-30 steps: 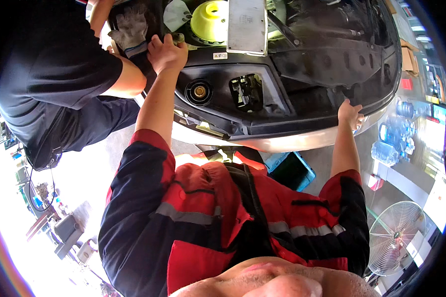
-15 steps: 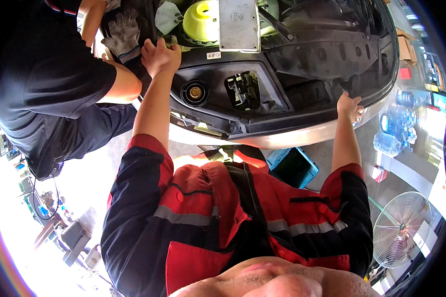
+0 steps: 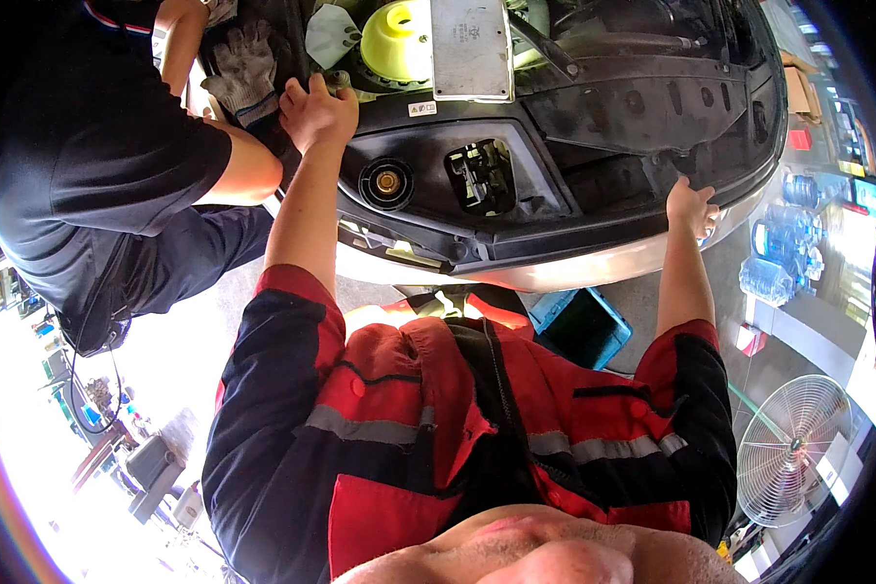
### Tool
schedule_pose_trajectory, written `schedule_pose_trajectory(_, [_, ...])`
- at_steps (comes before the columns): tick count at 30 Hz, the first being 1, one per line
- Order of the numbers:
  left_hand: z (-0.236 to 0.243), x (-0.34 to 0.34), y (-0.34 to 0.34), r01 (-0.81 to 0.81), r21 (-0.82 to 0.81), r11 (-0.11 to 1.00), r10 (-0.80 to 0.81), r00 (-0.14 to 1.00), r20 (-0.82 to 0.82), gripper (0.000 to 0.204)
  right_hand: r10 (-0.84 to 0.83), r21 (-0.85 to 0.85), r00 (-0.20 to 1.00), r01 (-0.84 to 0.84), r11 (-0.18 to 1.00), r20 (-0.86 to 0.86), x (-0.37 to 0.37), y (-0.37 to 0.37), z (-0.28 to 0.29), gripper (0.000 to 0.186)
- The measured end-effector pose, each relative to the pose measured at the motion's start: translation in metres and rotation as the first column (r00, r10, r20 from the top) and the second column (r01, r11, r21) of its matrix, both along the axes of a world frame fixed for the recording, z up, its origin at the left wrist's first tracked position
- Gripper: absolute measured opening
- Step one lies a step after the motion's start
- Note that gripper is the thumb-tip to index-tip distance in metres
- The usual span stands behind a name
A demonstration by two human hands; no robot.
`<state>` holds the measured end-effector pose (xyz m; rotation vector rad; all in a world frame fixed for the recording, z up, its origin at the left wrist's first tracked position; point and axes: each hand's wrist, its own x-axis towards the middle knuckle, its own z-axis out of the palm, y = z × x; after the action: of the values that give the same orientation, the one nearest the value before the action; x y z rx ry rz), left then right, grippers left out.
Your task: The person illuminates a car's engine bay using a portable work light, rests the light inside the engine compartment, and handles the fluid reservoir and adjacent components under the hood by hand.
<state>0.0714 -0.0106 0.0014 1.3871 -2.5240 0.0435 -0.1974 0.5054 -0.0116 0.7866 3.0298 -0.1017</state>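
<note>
My left hand (image 3: 319, 115) leans on the black trim at the edge of an open engine bay, fingers apart. A small round fitting (image 3: 338, 80) sits right by its fingertips; I cannot tell if they touch. My right hand (image 3: 692, 208) rests on the car's front edge (image 3: 613, 243), fingers loosely bent and apart, nothing visible in it. Between them lie a black round part with a brass-coloured centre (image 3: 386, 183) and a recess with a black mechanism (image 3: 479, 177). Farther in are a bright yellow dome (image 3: 394, 44) and a grey rectangular metal plate (image 3: 471, 49).
A co-worker in dark clothes (image 3: 97, 146) stands close on the left. A grey work glove (image 3: 245, 70) and a white mask-like piece (image 3: 332, 39) lie nearby. Below the bumper is a blue bin (image 3: 608, 326). Large water bottles (image 3: 779, 248) and a fan (image 3: 796, 448) stand right.
The whole view has shifted very slightly to the right. Both my hands keep their places on the car.
</note>
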Motion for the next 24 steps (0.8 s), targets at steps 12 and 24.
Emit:
schedule_pose_trajectory(12, [-0.0025,0.0009,0.0015,0.038,-0.035,0.999,-0.039,0.999,-0.034,0.047,-0.017,0.014,1.000,0.017,1.000,-0.010,-0.0015,-0.0003,-0.0007,0.078])
schedule_pose_trajectory(24, [-0.0011,0.0004,0.0005,0.029,0.011,1.000,-0.028,0.999,-0.042,0.047,-0.009,0.012,1.000,0.009,1.000,0.017,-0.0001,-0.0015,0.0025,0.078])
